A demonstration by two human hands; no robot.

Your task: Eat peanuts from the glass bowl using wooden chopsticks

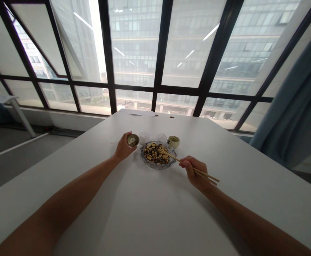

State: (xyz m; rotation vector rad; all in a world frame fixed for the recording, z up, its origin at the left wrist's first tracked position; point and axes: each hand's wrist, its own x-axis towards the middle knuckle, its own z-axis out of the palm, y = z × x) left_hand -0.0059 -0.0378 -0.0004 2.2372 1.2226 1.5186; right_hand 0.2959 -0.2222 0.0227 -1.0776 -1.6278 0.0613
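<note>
My left hand is wrapped round a small green cup, tilted so that its inside faces me; a few small bits lie in it. In my right hand is a pair of chopsticks, their tips down in the food. That food, a mix of peanuts and dark seeds, fills a clear scalloped glass bowl between my hands. Behind the bowl's right rim stands a second green cup with a dark written character on its side.
Two clear cups stand just behind the bowl on the white table. Papers lie at the far edge. Large windows rise beyond, with a blue curtain at right and another table at left.
</note>
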